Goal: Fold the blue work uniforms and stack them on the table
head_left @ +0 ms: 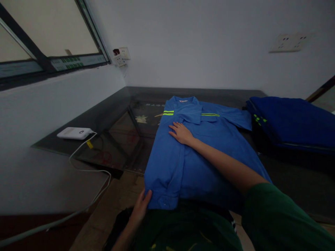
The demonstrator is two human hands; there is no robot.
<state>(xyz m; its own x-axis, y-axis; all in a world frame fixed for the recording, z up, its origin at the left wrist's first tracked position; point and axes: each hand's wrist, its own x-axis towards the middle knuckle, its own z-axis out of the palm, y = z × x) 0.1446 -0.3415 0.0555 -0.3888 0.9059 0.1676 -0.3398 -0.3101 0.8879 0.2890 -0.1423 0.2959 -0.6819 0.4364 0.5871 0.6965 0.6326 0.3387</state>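
A blue work shirt [209, 157] with yellow-green stripes lies on the dark glass tabletop [117, 118], collar at the far end. Its left side is folded inward over the front, while the sleeve on the right stretches outward. My right hand [181, 133] rests flat on the folded part below the collar, fingers spread. At the near left corner of the hem, my left hand [142, 205] grips the cloth between thumb and fingers; some of those fingers are hidden.
On the right is a stack of folded dark blue clothes [295, 122]. A white device [75, 132] with a cable [89, 170] lies at the left edge. Walls stand behind and at the left, with sockets [289, 43] and a window.
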